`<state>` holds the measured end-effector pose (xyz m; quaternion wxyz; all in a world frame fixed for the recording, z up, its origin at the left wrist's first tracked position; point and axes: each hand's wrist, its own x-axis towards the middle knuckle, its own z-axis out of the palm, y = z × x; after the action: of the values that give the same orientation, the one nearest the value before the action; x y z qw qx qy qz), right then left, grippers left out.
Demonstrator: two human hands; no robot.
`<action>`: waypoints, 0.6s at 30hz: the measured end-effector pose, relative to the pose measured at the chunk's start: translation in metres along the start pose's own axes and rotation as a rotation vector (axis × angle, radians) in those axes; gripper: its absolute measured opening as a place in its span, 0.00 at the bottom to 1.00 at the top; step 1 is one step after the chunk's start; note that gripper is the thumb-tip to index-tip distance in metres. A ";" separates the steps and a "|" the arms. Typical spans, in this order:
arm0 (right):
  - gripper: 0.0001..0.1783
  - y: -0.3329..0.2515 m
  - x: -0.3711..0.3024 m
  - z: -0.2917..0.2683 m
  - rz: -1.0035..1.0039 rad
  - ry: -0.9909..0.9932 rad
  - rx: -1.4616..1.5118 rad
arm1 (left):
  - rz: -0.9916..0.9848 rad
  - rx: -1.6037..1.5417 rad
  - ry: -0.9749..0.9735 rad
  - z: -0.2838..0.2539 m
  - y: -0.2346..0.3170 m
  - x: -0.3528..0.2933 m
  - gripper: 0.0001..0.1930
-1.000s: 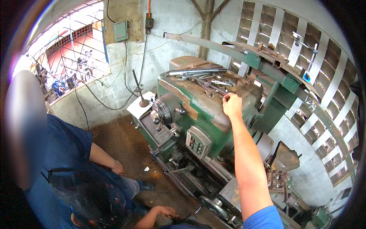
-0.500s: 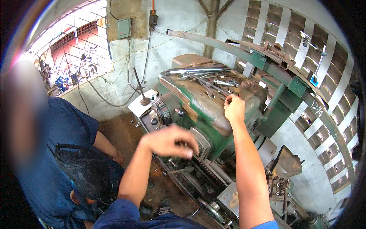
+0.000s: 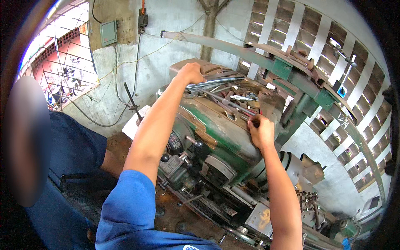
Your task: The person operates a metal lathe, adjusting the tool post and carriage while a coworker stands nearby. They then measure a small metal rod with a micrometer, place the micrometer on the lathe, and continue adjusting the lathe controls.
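Head view — tools (image 3: 243, 98) on the worn lathe top (image 3: 242, 132); pale wall (image 3: 179, 17) behind

Creased blue fabric shirt (image 3: 175, 241) at six o'clock. Loose, bright blue left short sleeve (image 3: 127, 204) at seven o'clock; plain hem ends near elbow. White rounded emblem (image 3: 191, 248) with blue markings on shirt front, cut by lower edge. Left forearm (image 3: 155, 127) (nine o'clock), right forearm (image 3: 284, 191) (four), left hand (image 3: 191, 73) (twelve), right hand (image 3: 263, 134) (three): all bare.
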<state>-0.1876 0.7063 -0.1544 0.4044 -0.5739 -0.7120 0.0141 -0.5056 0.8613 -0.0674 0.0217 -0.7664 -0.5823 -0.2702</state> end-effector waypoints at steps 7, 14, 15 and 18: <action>0.10 -0.004 -0.001 -0.002 -0.009 0.008 -0.112 | -0.140 0.155 -0.283 0.010 -0.044 0.054 0.30; 0.12 -0.013 -0.002 -0.006 0.036 0.005 -0.081 | -0.099 0.173 -0.467 0.039 -0.043 0.078 0.25; 0.11 -0.014 -0.001 -0.006 0.037 0.010 -0.076 | -0.070 0.154 -0.462 0.043 -0.047 0.079 0.25; 0.10 -0.017 -0.001 -0.007 0.100 0.001 -0.052 | 0.105 0.142 -0.418 0.049 -0.058 0.079 0.27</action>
<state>-0.1975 0.6966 -0.1421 0.3888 -0.6189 -0.6824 0.0154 -0.5251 0.9663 -0.0911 -0.0314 -0.8316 -0.5510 -0.0622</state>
